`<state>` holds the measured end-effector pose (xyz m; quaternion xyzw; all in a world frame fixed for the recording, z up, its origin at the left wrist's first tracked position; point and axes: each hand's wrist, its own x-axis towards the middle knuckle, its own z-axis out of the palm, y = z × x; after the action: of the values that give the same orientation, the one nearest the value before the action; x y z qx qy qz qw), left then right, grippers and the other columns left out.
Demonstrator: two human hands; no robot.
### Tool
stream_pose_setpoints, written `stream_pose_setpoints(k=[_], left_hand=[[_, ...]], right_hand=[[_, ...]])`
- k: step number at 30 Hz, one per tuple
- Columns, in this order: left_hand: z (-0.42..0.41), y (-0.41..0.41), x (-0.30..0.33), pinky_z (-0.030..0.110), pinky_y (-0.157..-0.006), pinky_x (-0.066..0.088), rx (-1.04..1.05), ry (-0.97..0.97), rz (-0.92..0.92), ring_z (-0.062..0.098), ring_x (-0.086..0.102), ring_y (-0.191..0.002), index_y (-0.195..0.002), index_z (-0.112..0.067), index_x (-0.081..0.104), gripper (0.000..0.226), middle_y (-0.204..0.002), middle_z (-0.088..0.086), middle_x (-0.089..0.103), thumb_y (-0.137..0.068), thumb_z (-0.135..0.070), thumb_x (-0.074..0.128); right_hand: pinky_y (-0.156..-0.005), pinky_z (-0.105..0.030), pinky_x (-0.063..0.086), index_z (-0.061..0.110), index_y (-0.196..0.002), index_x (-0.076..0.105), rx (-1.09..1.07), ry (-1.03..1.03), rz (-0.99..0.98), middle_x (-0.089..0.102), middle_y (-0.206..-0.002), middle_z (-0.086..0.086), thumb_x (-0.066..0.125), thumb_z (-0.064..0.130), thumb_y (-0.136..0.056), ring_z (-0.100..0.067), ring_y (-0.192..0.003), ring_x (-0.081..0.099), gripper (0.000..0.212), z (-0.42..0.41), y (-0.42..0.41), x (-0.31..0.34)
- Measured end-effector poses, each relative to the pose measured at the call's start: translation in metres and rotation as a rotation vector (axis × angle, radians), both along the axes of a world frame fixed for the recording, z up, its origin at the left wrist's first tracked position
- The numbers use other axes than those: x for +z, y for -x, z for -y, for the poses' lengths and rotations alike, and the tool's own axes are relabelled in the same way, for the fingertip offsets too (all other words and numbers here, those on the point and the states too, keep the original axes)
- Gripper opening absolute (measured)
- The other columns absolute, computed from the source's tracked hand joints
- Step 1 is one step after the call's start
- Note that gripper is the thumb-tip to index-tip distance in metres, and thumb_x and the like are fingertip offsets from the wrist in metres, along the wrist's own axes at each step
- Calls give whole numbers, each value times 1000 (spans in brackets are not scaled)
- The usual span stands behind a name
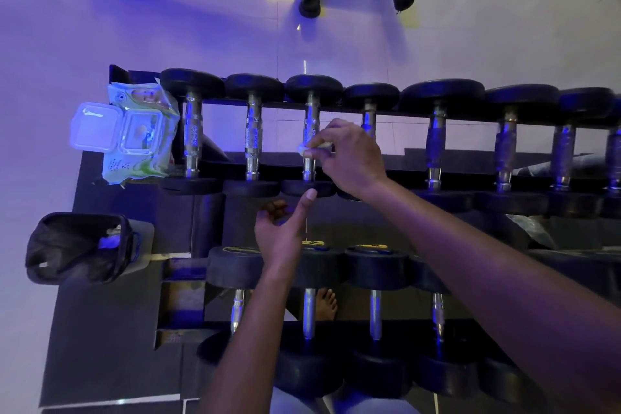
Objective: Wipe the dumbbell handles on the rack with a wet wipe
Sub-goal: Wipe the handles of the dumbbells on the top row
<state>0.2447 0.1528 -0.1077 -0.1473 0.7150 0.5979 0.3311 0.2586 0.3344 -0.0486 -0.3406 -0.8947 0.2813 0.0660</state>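
Chrome, knurled and lit blue, is what I see of the dumbbell handle (311, 131) I am working on: it belongs to the third dumbbell from the left end of the rack's (396, 111) upper tier. My right hand (346, 158) is curled around that handle about midway along it, pinching a small bunched white wet wipe (303, 149) against the metal. My left hand (282, 228) hangs just below, in front of the near weight head of the same dumbbell, fingers loosely curled with the index finger stretched up towards that head, grasping nothing. The two dumbbells to the left and those to the right lie parallel across the same tier. At the tier's left end rests a green and white wipes pack (141, 134) with its clear lid flipped open. Lower dumbbells (376, 269) fill the near tier under my forearms. On the floor beside the rack's left end stands a black bin (77, 249) with crumpled wipes inside.
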Motion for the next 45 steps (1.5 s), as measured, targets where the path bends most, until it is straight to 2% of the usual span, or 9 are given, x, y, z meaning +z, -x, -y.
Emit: stream_pose_setpoints(k=[8,13,19,28,32,36,38,41,45], left_hand=[[4,4,-3,41,-75,60,-32,-27,4,14,67,-79,-113,-9,72,84,-97,3,75,-61,-70,99],[2,10,-1,25,-58,55,-30,-42,9,12,64,-74,-117,0,71,77,-95,4,71,-70,-55,98],[3,10,-6,29,-67,57,-56,-8,69,4,62,-70,-116,1,73,72,-88,-2,69,-74,-51,99],[4,13,-2,40,-81,60,-77,10,38,5,64,-71,-108,-5,75,72,-86,-5,72,-65,-57,100],[5,12,-6,39,-82,57,-69,-10,44,8,62,-73,-108,-3,74,84,-85,-5,70,-58,-66,101],[6,12,-13,40,-85,54,-67,-28,36,9,63,-78,-107,-6,75,95,-88,-5,72,-48,-76,100],[7,13,-16,40,-87,55,-76,-41,31,9,64,-80,-106,-6,75,95,-89,-5,73,-49,-77,100],[8,13,-13,42,-86,56,-93,-31,23,10,63,-77,-104,-5,75,93,-85,-5,71,-51,-78,99],[5,9,-5,42,-81,54,-106,-11,10,11,61,-73,-102,-5,76,84,-83,-3,71,-57,-72,98]], right_hand=[[-76,-32,55,35,-89,80,58,163,172,71,-95,17,83,49,-84,-8,-87,66,15,5,-11,4],[-81,-34,58,33,-89,76,9,221,279,74,-92,13,83,37,-85,-12,-89,69,9,-3,-14,10],[-78,-39,63,28,-87,74,-60,273,354,74,-86,8,79,17,-88,-15,-74,69,13,-5,-5,14],[-68,-28,58,27,-74,73,-372,489,147,76,-72,8,90,32,-83,-13,-60,74,19,-6,-1,8],[-68,-28,59,20,-85,75,-627,795,-65,74,-75,5,87,21,-87,-6,-45,61,12,-15,13,7],[-41,-15,37,10,-98,76,-756,889,-185,67,-67,7,84,13,-88,-3,-40,51,12,-32,37,13],[-39,-16,34,4,-103,77,-782,872,-207,63,-65,6,79,7,-88,-4,-39,46,15,-37,44,14],[-59,-27,52,20,-92,80,-728,758,-233,72,-70,10,87,24,-84,-5,-52,59,11,-33,37,15],[-69,-30,56,33,-91,81,-248,68,-218,77,-80,16,80,44,-88,-7,-77,73,12,-24,28,18]])
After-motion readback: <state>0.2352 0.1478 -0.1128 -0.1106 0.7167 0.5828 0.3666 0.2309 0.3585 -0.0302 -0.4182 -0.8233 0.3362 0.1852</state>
